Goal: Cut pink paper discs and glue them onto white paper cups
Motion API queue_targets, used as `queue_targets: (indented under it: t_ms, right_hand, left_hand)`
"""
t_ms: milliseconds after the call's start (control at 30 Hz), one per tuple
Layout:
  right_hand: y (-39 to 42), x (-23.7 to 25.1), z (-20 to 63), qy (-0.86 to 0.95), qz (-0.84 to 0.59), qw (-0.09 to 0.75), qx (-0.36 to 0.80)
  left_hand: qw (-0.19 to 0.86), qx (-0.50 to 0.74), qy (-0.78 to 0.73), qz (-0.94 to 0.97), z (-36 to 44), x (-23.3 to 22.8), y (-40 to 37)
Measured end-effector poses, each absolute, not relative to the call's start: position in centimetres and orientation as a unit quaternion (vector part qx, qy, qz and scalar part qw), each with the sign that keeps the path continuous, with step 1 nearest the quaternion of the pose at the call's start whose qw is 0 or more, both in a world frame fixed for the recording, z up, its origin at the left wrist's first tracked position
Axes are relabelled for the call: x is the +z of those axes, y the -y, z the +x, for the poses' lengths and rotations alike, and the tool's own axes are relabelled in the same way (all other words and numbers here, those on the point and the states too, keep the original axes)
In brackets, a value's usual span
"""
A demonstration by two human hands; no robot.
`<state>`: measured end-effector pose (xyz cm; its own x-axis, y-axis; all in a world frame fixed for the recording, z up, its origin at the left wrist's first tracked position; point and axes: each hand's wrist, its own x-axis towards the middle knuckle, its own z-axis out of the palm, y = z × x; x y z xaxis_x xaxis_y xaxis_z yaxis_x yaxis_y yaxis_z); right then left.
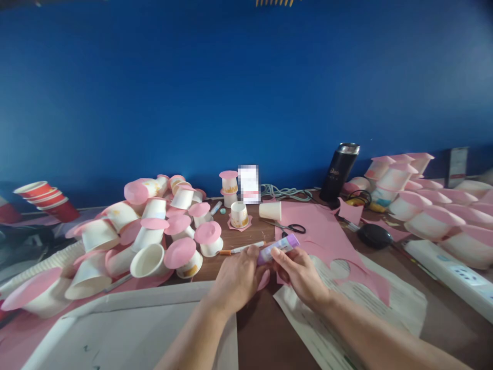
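Note:
A purple glue stick (pixel 278 249) lies across in front of me, held between both hands. My left hand (pixel 239 275) is closed around its left end, with some fingers hidden behind it. At the other end, my right hand (pixel 304 275) grips it near the purple cap, the thumb along the tube. Below my hands a small piece of pink paper (pixel 264 280) shows in part. Just beyond them are a white and orange pen (pixel 246 247), black-handled scissors (pixel 295 228), and a white paper cup (pixel 239 215) upside down on pink paper.
Many white cups with pink paper discs (pixel 181 253) crowd the left; more cups (pixel 435 218) stand at right. Cut pink sheets (pixel 319 226) lie over printed paper (pixel 308 318). A black thermos (pixel 339 172), a power strip (pixel 454 272) and stacked red cups (pixel 54 203) stand around.

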<state>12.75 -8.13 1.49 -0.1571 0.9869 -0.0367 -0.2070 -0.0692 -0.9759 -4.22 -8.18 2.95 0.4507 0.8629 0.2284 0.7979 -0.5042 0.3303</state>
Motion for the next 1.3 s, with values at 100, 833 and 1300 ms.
queue_targets:
  t_ms: [100,833,1300]
  right_hand:
    - [6.6,2.5,14.5,0.368,-0.412,0.611,0.567]
    - [5.0,0.8,15.1,0.462,-0.472,0.532,0.530]
    - [6.1,1.8,14.9,0.499,-0.426,0.512,0.554]
  left_hand:
    - [0.085,0.160,-0.535,0.825,-4.4,3.1,8.1]
    - [-0.004,0.194,-0.679,0.708,-5.5,1.5,4.5]
    - [0.062,0.079,-0.547,0.831,-6.2,4.8,8.0]
